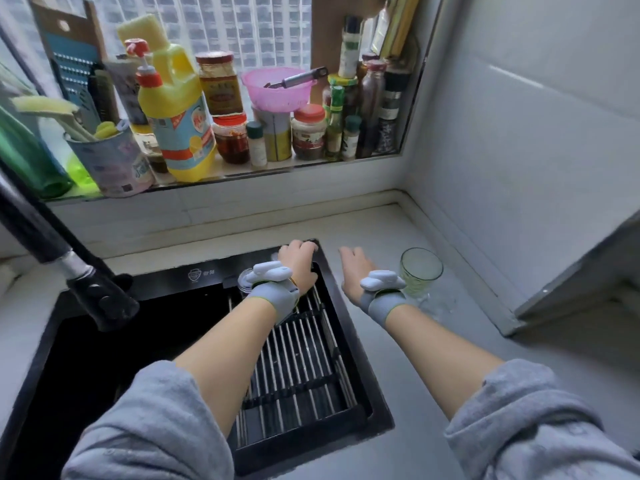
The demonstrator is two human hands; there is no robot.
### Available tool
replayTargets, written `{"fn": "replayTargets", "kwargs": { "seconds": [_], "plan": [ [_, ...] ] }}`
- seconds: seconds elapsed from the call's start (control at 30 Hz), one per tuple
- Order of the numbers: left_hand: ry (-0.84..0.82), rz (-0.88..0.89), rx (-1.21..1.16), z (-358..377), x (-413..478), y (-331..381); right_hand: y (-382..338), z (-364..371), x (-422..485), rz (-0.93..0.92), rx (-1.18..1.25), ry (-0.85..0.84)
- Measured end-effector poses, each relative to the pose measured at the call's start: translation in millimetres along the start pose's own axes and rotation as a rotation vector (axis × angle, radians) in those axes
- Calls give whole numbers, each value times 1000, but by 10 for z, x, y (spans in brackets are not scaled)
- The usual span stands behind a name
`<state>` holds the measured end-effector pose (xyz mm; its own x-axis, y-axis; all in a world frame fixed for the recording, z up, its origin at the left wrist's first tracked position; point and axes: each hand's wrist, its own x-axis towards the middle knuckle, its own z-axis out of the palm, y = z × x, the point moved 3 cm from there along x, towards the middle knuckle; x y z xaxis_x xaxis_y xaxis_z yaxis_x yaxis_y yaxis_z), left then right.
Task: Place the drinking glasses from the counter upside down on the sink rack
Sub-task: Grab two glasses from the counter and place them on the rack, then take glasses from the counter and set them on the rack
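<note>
A clear greenish drinking glass [421, 271] stands upright on the pale counter [433, 358], right of the sink. My right hand [356, 268] hovers just left of it, fingers spread, holding nothing and not touching it. The black sink [349, 327] carries a metal bar rack [301, 368] over its right half. My left hand [298, 260] reaches over the rack's far right corner with fingers curled down; what lies under the palm is hidden. Another clear glass [246, 280] shows at the rack's far end, partly hidden behind my left wrist.
A black faucet [86, 285] juts over the sink's left side. The window sill behind holds a yellow detergent bottle [180, 116], jars, spice bottles, a pink colander [277, 88] and a brush cup [110, 161]. A tiled wall and a grey cabinet edge [571, 271] close off the right.
</note>
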<state>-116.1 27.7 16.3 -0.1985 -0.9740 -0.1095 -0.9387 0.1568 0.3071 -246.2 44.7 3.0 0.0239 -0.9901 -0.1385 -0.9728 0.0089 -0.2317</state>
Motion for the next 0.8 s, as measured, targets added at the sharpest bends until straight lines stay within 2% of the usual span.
{"fn": "replayTargets", "kwargs": {
  "seconds": [0.13,0.23,0.37,0.6,0.8],
  "plan": [
    [-113,83,-26,256,-26,425,424,-214,-250,37,-86,73],
    [-212,125,-106,511,-77,724,784,-328,-449,143,-143,122],
    [-307,106,-215,770,-139,999,1172,-337,-611,285,-215,89],
    [-373,92,-227,943,-125,1148,1402,-138,-650,392,-31,-91],
    [-375,58,-248,979,-100,1161,1418,-86,-579,351,65,-78]
  ]
}}
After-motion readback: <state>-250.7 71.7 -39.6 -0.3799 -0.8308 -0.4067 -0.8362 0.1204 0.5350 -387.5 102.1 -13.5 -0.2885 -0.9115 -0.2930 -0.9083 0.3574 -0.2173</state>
